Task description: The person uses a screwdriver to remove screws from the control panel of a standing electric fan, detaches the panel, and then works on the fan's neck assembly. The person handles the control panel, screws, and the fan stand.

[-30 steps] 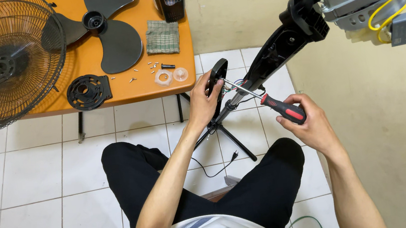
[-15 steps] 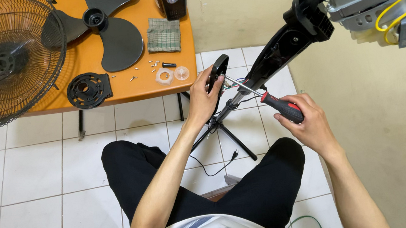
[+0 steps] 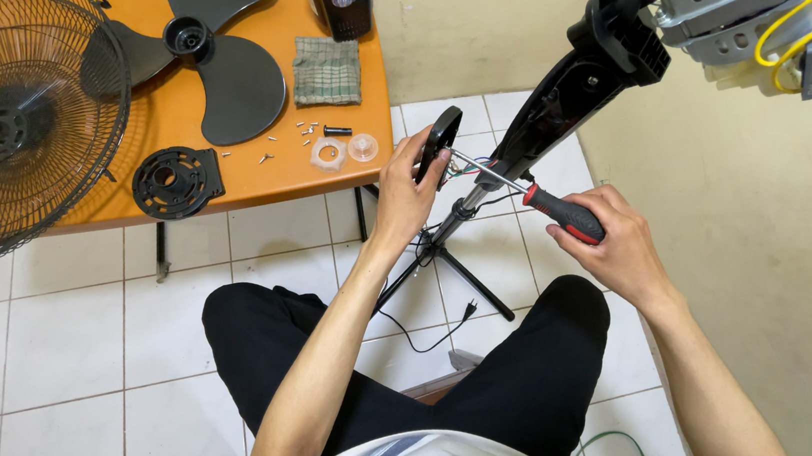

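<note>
White tiled floor below; left hand gripping black cover, right hand closed around screwdriver, mid-unscrewing; next, steady turning at frame centre.

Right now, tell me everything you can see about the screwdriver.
The screwdriver has a red and black handle that looks rubbery and a thin bright metal shaft. The right hand grips the handle; the shaft slants up and left, its tip at the black cover piece that the left hand holds beside the fan's black neck. It is held in the air above the tiled floor.
</note>
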